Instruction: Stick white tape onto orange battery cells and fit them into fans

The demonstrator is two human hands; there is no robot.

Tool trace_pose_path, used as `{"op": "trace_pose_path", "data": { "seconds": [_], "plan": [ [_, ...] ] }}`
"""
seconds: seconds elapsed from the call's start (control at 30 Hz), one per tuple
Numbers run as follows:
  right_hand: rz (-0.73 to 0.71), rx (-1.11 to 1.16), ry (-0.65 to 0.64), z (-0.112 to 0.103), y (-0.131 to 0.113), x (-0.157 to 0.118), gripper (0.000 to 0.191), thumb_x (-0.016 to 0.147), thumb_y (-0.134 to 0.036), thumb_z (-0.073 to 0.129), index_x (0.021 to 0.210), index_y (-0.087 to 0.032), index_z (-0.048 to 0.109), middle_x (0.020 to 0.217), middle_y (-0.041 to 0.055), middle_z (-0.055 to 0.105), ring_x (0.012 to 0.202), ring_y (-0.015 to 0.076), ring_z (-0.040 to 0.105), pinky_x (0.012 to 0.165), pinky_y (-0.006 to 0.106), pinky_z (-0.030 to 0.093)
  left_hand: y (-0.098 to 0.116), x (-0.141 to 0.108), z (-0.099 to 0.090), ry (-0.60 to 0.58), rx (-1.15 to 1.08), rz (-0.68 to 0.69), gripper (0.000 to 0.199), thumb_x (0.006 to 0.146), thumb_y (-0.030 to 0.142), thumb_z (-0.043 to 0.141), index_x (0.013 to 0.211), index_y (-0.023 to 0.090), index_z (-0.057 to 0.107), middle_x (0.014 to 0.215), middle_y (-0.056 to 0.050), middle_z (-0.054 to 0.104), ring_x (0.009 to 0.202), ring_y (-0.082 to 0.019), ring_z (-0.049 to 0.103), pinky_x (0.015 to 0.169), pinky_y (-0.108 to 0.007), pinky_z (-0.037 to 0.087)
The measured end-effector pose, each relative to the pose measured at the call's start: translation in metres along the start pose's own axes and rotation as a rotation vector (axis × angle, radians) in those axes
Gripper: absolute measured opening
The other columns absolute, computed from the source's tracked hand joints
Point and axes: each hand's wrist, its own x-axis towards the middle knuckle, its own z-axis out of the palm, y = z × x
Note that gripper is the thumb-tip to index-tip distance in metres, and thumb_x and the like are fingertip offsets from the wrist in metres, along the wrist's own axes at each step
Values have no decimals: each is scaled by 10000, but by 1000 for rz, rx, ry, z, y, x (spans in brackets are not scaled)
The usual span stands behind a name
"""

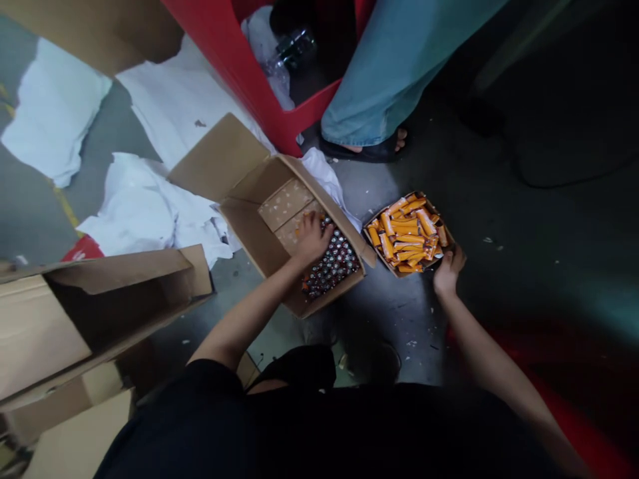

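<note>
Hands are apart here. The left hand (312, 237) is down inside an open cardboard box (257, 241), fingers on or just over a bunch of small cylinders (335, 265) standing on end; can't tell if it's pinching one. The right hand (449, 268) is touching the near right corner of a shallow cardboard tray (382, 260), but I can't see enough of the fingers to call it a firm grip.

As for how full things are: the cylinders take up roughly the right side and near end of the box, packed tight, with shiny dark round ends facing up. Toward the far left there's flat brown cardboard (285, 205) showing, scuffed with pale flecks, so that part has no cylinders on top. The tray, just right of the box, is loaded pretty much edge to edge with orange wrapped sticks (426, 223), smooth, short and tube-shaped, lying every which way. A bit of orange pokes out at the box's near end too.

Both sit on a dull grey floor (499, 223) dotted with scraps. Past the box's far side are crumpled white sheets (137, 199), a glossy red stool (287, 126) and another person's leg in blue denim (389, 73). Off left, there's a long open carton (144, 266), plain brown with stiff flaps.
</note>
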Motion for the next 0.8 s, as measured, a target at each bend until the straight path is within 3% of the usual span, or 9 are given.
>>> {"op": "trace_pose_path", "data": {
  "seconds": [0.1,0.3,0.47,0.57,0.67,0.8],
  "plan": [
    [-32,-63,9,5,4,0,734,1008,-689,246,1397,-141,542,1472,249,492,1424,361,439,1244,629,288,5,-8,19,-103,203,84,578,1057,515,456,1464,108,504,1497,-227,561,1481,-356,438,1301,-541,235],
    [-57,-130,54,11,12,-4,698,1044,-630,163,1348,-154,572,1409,245,529,1380,364,472,1195,671,333,-21,13,10,-171,262,133,495,1072,481,412,1377,131,582,1355,-197,650,1309,-334,552,1195,-480,361],
    [-86,-168,82,15,14,-5,676,1055,-589,127,1274,-167,608,1390,234,560,1359,360,504,1179,678,342,-45,34,-2,-283,295,282,550,1048,546,386,1329,131,612,1300,-214,654,1265,-358,552,1142,-497,389],
    [-113,-177,79,13,14,-6,649,1061,-565,137,1259,-166,609,1370,238,578,1341,354,520,1165,672,353,-48,41,-7,-353,329,341,573,1022,573,397,1294,129,635,1232,-226,670,1244,-374,570,1138,-501,392],
    [-140,-179,61,10,13,-8,607,1066,-537,158,1223,-183,625,1339,221,602,1336,345,526,1156,662,363,-36,39,-7,-359,399,279,562,1014,573,429,1291,128,629,1201,-229,692,1218,-371,616,1106,-469,429],
    [-160,-183,45,10,15,-10,586,1060,-511,190,1194,-159,640,1331,227,614,1331,344,532,1155,641,376,-10,36,-6,-357,434,7,548,994,578,512,1342,163,594,1124,-180,753,1054,-351,712,928,-419,522]
  ]
}}
